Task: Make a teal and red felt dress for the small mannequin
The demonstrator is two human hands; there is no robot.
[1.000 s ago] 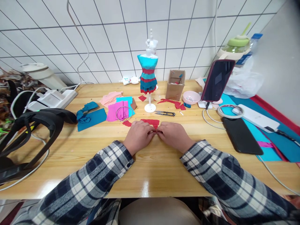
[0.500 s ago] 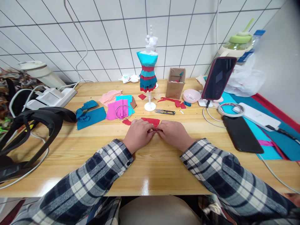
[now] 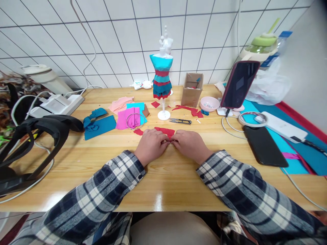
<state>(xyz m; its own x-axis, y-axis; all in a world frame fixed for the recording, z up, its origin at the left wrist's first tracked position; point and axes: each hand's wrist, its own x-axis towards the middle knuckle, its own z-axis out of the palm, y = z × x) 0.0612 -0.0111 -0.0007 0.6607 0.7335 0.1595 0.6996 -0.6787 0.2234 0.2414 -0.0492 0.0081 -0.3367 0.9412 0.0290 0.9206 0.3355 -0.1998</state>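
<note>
My left hand (image 3: pixel 152 143) and my right hand (image 3: pixel 189 144) meet at the middle of the wooden table, fingertips pinched together on the near edge of a piece of red fabric (image 3: pixel 165 131). Most of what lies between the fingertips is hidden by the hands. A smaller red scrap (image 3: pixel 138 131) lies just beyond my left hand. Behind the fabric stands a small white dress form (image 3: pixel 163 110), wearing a turquoise, red and teal layered dress (image 3: pixel 162 78). Black thread snips (image 3: pixel 180 121) lie near its base.
Left of the form lie magenta cloth (image 3: pixel 125 119), teal cloth (image 3: pixel 100 127) and a thin metal ring. A cardboard box (image 3: pixel 191 96) and pink bowl (image 3: pixel 209 104) stand behind right. Farther right are a propped phone (image 3: pixel 240 85) and a black phone (image 3: pixel 265 146). A black headset (image 3: pixel 51 136) sits left.
The camera view has shifted very slightly. Both hands stay in the same pinch at the red fabric, with hardly any visible movement.
</note>
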